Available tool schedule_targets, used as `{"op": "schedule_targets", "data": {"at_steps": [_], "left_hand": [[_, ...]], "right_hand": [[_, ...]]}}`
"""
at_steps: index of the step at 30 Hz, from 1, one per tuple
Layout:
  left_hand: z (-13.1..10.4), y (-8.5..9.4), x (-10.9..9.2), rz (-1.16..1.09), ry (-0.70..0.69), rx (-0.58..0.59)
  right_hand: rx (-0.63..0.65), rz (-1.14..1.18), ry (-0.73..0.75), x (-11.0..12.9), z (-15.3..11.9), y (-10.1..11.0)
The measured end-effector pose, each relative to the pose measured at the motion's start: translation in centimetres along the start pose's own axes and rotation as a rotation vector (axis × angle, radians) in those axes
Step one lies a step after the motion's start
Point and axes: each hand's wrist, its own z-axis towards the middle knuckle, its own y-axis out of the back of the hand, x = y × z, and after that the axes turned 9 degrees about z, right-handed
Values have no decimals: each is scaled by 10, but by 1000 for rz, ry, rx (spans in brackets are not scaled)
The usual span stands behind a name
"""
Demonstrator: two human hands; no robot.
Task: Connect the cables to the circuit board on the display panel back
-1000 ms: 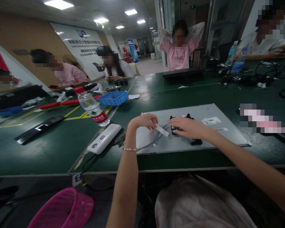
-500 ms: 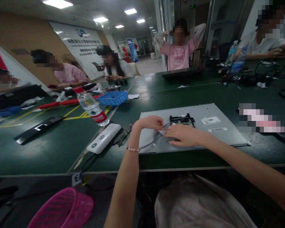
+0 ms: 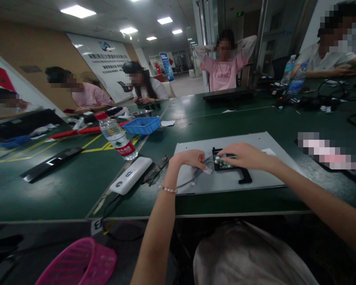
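Note:
A flat grey metal panel (image 3: 195, 184) lies on the green table. On it sits a black plastic bracket (image 3: 245, 176) around a small green circuit board (image 3: 222, 162). A grey cable (image 3: 185, 183), with a white tag (image 3: 207, 170) by it, curves across the panel to the board. My left hand (image 3: 191, 159) is closed with curled fingers at the cable, left of the board. Over the bracket's upper part reaches my right hand (image 3: 245, 154), thumb and index finger apart, the index tip near the cable's end at the board. My right palm hides part of the board.
Left of the panel lie eyeglasses (image 3: 156, 170), a white power bank (image 3: 131, 176) and a water bottle (image 3: 118, 138). A blue tray (image 3: 144, 126) stands farther back. A blurred-out pink object (image 3: 326, 152) lies right. A pink basket (image 3: 77, 261) is below the table edge. Several people sit around.
My right hand has moved up and to the right, uncovering the circuit board and the bracket's lower arm. My left hand stays in nearly the same place. The view has shifted slightly.

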Motion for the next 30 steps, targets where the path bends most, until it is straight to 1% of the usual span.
{"op": "schedule_targets", "data": {"at_steps": [2, 4, 6, 8, 11, 14, 18, 21, 25, 30], "left_hand": [[-2, 2, -2, 26, 1, -7], [-4, 4, -5, 38, 8, -36], [-5, 6, -7, 31, 6, -100], [-5, 7, -11, 18, -23, -191], [-2, 9, -19, 13, -75, -309], [4, 8, -31, 22, -129, -363], [12, 3, -49, 72, -250, -401], [16, -2, -57, 94, -315, -415], [18, -6, -61, 116, -336, -411], [22, -10, -63, 167, -344, -436]], "right_hand": [[-49, -25, -149, -29, -13, 18], [-58, -25, -289, -58, -31, 30], [-58, -1, -401, -81, -49, 36], [-26, 37, -455, -95, -62, 36], [13, 86, -475, -100, -70, 32], [16, 108, -504, -101, -69, 29], [0, 85, -563, -107, -72, 31], [-5, 64, -586, -108, -78, 35], [35, 91, -588, -105, -82, 38], [50, 89, -627, -101, -78, 38]]}}
